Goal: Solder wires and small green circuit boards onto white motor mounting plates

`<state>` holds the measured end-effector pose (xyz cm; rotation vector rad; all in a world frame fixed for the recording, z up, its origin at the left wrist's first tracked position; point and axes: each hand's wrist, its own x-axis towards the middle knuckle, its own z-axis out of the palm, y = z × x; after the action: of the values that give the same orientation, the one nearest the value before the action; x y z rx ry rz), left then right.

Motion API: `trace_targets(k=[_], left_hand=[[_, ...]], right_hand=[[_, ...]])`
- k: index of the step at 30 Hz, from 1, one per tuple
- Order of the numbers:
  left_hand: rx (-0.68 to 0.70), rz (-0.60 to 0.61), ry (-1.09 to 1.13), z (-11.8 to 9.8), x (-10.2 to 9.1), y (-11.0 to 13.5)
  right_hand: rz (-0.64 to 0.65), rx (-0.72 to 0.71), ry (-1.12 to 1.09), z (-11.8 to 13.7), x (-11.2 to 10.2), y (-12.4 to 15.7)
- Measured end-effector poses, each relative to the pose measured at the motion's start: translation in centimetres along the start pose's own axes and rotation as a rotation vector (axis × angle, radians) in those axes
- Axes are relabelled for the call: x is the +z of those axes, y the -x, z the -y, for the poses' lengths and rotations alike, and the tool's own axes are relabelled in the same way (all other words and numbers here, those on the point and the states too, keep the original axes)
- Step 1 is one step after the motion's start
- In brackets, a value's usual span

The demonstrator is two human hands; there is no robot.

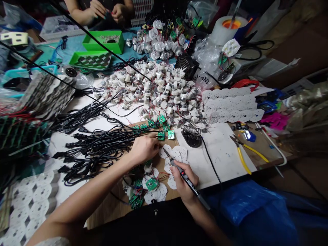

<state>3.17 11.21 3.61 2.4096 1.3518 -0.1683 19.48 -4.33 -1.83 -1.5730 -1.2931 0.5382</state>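
Note:
My right hand (183,180) is wrapped round a black soldering iron (179,169) whose tip points up-left at a white star-shaped board (176,153) on the wooden work board (164,160). My left hand (145,147) is closed, its fingers pinched on something small I cannot make out, just left of the iron's tip. Small green circuit boards (165,133) lie just beyond my left hand. More green boards with white parts (151,184) sit near my right wrist.
A heap of small white motors with red wires (159,92) fills the table's middle. Black cables (94,143) lie at left, a coiled iron stand (191,133) and yellow-handled pliers (243,153) at right. Green trays (102,41) stand behind. Another person's hands (105,10) work at the far edge.

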Motion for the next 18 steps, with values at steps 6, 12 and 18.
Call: trace_targets(k=[6,12,18], left_hand=[[-0.026,0.016,0.028,-0.05,-0.31,-0.08],[-0.042,0.022,0.022,-0.22,-0.50,-0.13],[-0.044,0.046,0.024,-0.32,-0.69,-0.12]], right_hand=[[0.007,0.008,-0.002,0.11,-0.01,0.02],[0.002,-0.007,0.022,0.08,0.03,-0.01],[-0.017,-0.046,0.027,-0.01,0.20,0.02]])
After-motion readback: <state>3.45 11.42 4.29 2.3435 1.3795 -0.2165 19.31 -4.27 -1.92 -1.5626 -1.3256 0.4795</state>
